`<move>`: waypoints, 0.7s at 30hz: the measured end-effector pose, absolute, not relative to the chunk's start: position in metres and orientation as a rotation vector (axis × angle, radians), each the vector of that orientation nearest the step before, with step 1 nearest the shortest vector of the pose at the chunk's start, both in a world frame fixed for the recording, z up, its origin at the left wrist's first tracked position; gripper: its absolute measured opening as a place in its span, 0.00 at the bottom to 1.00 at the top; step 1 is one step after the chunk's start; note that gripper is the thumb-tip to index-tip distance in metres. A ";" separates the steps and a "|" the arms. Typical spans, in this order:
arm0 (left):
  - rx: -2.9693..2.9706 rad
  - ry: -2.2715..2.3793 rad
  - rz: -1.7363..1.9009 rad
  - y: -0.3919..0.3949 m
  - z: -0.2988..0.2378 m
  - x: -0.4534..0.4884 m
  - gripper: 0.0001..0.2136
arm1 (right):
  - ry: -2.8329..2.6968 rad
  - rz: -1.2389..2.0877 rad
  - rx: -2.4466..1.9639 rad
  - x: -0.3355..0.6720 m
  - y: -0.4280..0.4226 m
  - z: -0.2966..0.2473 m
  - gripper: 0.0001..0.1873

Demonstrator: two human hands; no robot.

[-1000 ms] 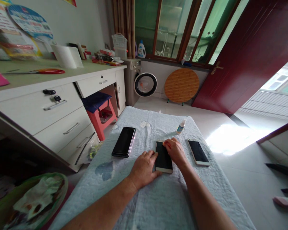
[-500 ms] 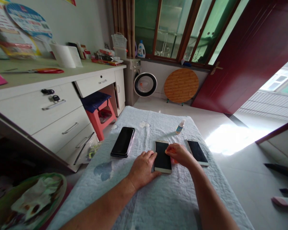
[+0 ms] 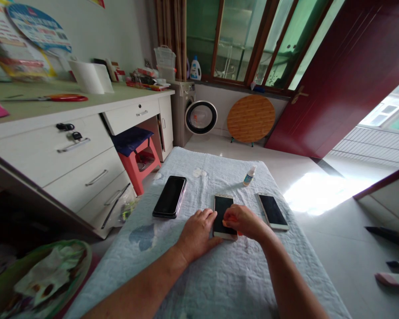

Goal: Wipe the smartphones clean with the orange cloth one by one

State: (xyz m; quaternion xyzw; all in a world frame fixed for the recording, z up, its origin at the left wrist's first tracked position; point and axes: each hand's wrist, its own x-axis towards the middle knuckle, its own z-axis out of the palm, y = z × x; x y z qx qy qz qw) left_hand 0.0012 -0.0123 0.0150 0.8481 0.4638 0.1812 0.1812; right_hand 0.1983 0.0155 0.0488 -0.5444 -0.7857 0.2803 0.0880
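Note:
A white-framed smartphone [image 3: 223, 203] with a dark screen lies face up on the light blue quilted cover [image 3: 216, 170]. My left hand [image 3: 197, 232] holds it by the left side, fingers along that edge and thumb at the bottom corner. In my right hand [image 3: 248, 221] an orange cloth [image 3: 230, 220] is pinched against the lower screen; much of the cloth is hidden by the fingers. To the left lies a black smartphone [image 3: 170, 197], and to the right a second white-framed smartphone [image 3: 273, 212]. Behind them stands a small spray bottle [image 3: 249, 176].
Along the left wall runs a white desk [image 3: 76, 159] with scissors [image 3: 66, 98] and a paper roll [image 3: 88, 77] on top. A red stool [image 3: 133, 166] is beside it. At the lower left is a green bin [image 3: 86, 261] of waste. Further back, a washing machine door [image 3: 201, 117] hangs ajar.
My right hand has moved left and slightly down across the screen with the orange cloth. My left hand stays on the phone's edge.

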 end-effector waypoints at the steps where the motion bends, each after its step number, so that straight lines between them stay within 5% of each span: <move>1: 2.390 1.306 0.510 -0.013 0.016 0.001 0.29 | -2.320 0.726 -1.628 0.197 0.018 0.045 0.06; 21: 2.408 1.332 0.508 -0.013 0.017 0.003 0.30 | -1.857 0.211 -1.957 0.207 0.046 0.009 0.13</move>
